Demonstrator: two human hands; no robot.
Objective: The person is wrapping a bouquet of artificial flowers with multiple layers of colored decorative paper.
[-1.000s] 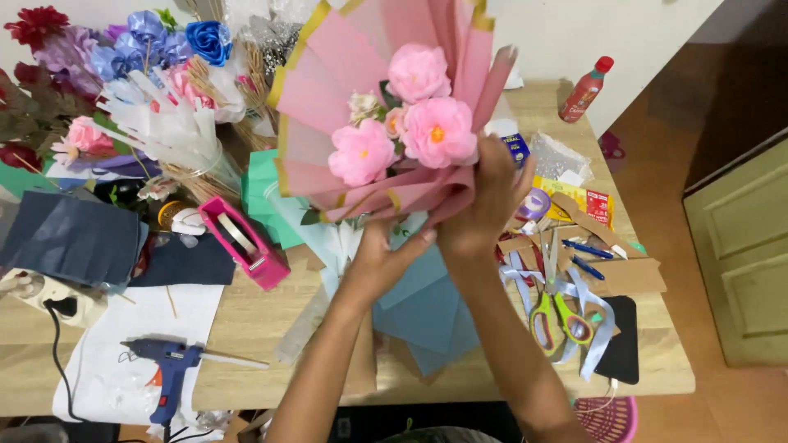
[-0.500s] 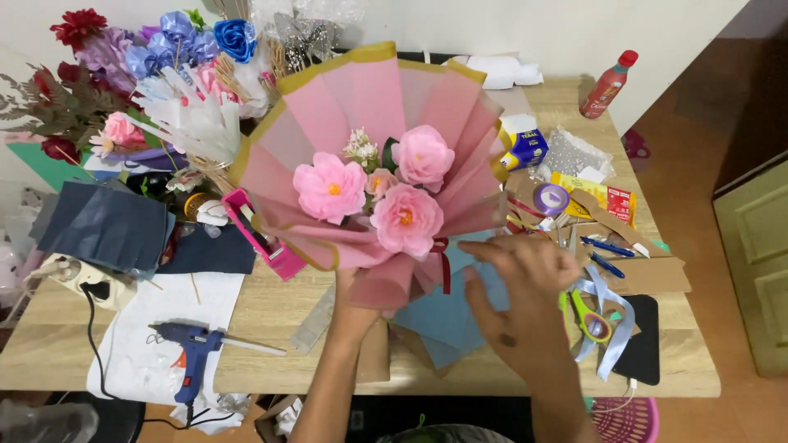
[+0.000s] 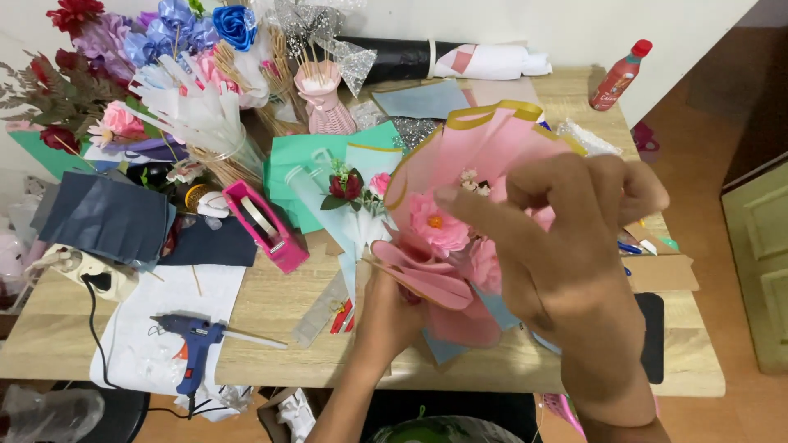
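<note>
Two bare hands work over a pink paper bouquet with gold-edged wrapping and pink fabric flowers point(image 3: 460, 221), which is held just above the middle of the pale wooden table point(image 3: 279, 303). The left hand point(image 3: 394, 316) is closed around the gathered base of the bouquet, fingers wrapped on the folded pink paper. The right hand point(image 3: 566, 262) is raised close to the camera in front of the bouquet's right side, its fingers point(image 3: 484, 213) loosely bent and spread; whether they pinch the edge of the wrapping or only hover by it I cannot tell, since the hand covers that part.

Just left of the bouquet lies a small posy of dark red and pink flowers in pale blue wrap point(image 3: 353, 193), resting on sheets of green paper point(image 3: 304, 160). Beside that sits a pink tape dispenser point(image 3: 264, 226). Nearer the table's front edge a blue hot glue gun point(image 3: 193, 344) lies on a white sheet point(image 3: 164, 299), its black cord trailing off the edge. A stack of dark blue paper point(image 3: 107, 217) lies at the left, under a crowd of artificial flowers in red, purple, blue and white point(image 3: 148, 49). A red plastic bottle point(image 3: 617, 75) stands at the far right corner, well apart from the hands.
</note>
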